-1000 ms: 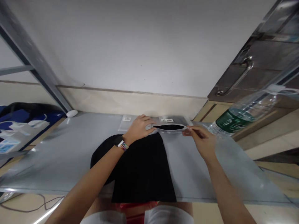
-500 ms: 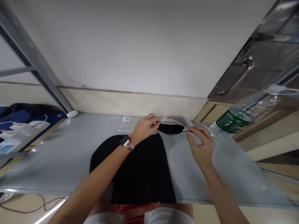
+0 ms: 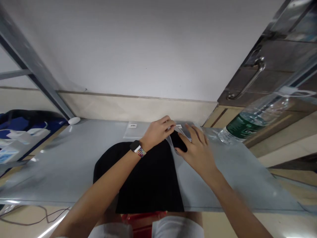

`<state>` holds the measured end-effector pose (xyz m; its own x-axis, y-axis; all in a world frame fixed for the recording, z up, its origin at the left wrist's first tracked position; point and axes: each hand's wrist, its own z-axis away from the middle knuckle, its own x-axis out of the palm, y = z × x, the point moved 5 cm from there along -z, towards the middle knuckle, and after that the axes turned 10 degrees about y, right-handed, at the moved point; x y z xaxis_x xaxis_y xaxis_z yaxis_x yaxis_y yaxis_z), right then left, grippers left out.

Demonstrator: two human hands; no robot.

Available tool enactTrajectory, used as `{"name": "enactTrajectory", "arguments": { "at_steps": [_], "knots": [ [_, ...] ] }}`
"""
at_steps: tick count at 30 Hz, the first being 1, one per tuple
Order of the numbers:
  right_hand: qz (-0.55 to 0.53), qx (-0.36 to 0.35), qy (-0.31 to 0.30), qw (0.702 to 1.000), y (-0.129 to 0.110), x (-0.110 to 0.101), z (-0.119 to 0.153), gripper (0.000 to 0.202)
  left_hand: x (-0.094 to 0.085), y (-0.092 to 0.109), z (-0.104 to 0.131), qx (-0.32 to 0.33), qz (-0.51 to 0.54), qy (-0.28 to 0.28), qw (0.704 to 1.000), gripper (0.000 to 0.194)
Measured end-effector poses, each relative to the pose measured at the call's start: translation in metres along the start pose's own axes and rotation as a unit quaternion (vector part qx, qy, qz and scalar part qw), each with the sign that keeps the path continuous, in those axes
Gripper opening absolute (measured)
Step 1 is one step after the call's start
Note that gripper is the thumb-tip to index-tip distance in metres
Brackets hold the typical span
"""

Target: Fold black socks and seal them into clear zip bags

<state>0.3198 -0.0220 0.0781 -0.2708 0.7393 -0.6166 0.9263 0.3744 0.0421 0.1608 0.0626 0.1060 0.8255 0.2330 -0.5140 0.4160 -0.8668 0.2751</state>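
Note:
Black cloth (image 3: 148, 178) lies over the front edge of the grey table. Past its far right corner is a clear plastic bag (image 3: 171, 142) with something black (image 3: 178, 140) in its mouth. My left hand (image 3: 159, 132), below a watch with a coloured band, pinches the bag's edge. My right hand (image 3: 196, 150) is at the bag's right side, fingers apart, thumb and forefinger near the black material. Whether it touches the bag is hard to tell. A flat clear bag with a white label (image 3: 132, 126) lies beyond my left hand.
A large water bottle (image 3: 245, 125) with a green label stands on the right of the grey table (image 3: 61, 158). At the back left is a white oval object (image 3: 74, 120). White boxes (image 3: 17, 142) sit beyond the left edge. A red stool (image 3: 143, 224) shows below.
My right hand has moved left toward my left hand and let go of the bag's right edge, its fingers spread. The bag's mouth looks narrower.

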Motion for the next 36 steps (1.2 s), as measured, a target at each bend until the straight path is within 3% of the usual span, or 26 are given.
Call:
{"name": "enactTrajectory", "arguments": {
  "at_steps": [3,7,13,17,20,22,25,26,31,36],
  "knots": [
    [0.017,0.019,-0.037,0.999,-0.002,0.010,0.005,0.066,0.002,0.009,-0.003,0.005,-0.006,-0.011,1.000,0.023],
    [0.020,0.025,-0.035,0.999,-0.009,0.018,0.012,0.070,0.006,0.020,-0.004,0.015,-0.027,-0.021,0.999,0.024],
    [0.048,0.051,-0.008,0.998,-0.007,0.021,0.019,0.029,0.004,0.031,-0.004,0.024,-0.027,-0.011,0.999,0.021],
    [0.020,0.089,0.039,0.995,0.006,0.011,0.012,0.023,-0.009,0.033,-0.005,-0.019,0.019,0.035,0.999,0.017],
    [-0.009,0.102,0.077,0.992,0.015,-0.001,0.002,0.024,-0.026,0.029,-0.002,-0.064,0.116,0.055,0.990,0.016],
    [-0.031,0.097,0.096,0.990,0.018,-0.009,-0.006,0.026,-0.036,0.027,0.003,-0.058,0.168,0.024,0.984,0.030],
    [-0.062,0.064,0.102,0.991,0.015,-0.019,-0.017,0.030,-0.046,0.022,0.014,-0.034,0.163,-0.055,0.984,0.074],
    [-0.073,0.046,0.096,0.992,0.012,-0.021,-0.020,0.032,-0.049,0.018,0.018,-0.032,0.150,-0.072,0.986,0.076],
    [-0.141,-0.048,0.079,0.986,-0.014,-0.027,-0.026,0.036,-0.061,0.004,0.034,-0.048,0.143,-0.089,0.985,0.048],
    [-0.226,-0.076,0.127,0.963,-0.030,-0.033,-0.028,0.037,-0.080,-0.007,0.048,-0.076,0.163,-0.061,0.982,0.033]
  ]
}}
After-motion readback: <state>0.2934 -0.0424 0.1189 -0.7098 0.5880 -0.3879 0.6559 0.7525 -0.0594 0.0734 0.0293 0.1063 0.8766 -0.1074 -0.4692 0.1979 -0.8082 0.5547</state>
